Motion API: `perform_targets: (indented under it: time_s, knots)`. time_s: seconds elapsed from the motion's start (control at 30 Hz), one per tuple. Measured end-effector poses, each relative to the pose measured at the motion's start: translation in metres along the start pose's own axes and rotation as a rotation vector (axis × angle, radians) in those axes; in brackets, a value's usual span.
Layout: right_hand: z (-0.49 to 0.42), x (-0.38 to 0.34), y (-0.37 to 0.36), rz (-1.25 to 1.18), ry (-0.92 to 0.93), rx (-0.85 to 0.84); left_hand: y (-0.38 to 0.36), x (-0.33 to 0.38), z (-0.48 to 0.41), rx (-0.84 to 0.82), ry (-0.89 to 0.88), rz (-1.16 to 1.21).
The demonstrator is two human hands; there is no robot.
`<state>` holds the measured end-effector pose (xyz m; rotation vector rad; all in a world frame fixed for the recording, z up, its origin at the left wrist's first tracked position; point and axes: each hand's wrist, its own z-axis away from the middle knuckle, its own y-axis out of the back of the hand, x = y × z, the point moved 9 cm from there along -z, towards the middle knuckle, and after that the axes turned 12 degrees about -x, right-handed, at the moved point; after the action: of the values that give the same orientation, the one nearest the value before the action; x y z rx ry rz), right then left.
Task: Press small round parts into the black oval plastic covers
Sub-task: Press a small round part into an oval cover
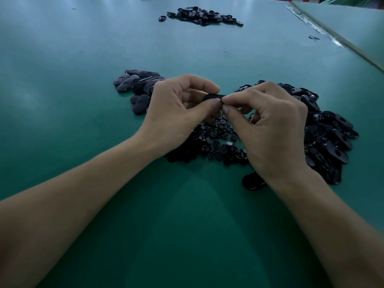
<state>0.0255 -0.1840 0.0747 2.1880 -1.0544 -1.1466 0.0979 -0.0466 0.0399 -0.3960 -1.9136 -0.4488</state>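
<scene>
My left hand (178, 113) and my right hand (272, 125) meet above the green table and both pinch one black oval cover (213, 97) between thumbs and forefingers. Whether a round part sits in the cover is hidden by the fingertips. Under the hands lies a heap of small round black parts (218, 140). A pile of black oval covers (330, 134) spreads to the right of my right hand. Another group of oval covers (137, 86), lying smooth side up, sits to the left behind my left hand.
A third heap of black parts (201, 16) lies far back on the green table (83, 121). One single oval cover (252, 181) rests beside my right wrist. A seam with a strip (336, 38) runs diagonally at the right rear, with a small black piece (313, 38) near it.
</scene>
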Motion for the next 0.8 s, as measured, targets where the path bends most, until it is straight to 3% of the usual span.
perform_targets:
  time_s: [0.43,0.8]
  knots:
    - [-0.001,0.002,-0.003,-0.082,0.002,-0.015,-0.004,0.003,0.0,-0.027,-0.033,0.016]
    - [-0.006,0.022,-0.016,-0.4,-0.159,-0.135,-0.002,0.0,0.0,-0.053,-0.018,0.01]
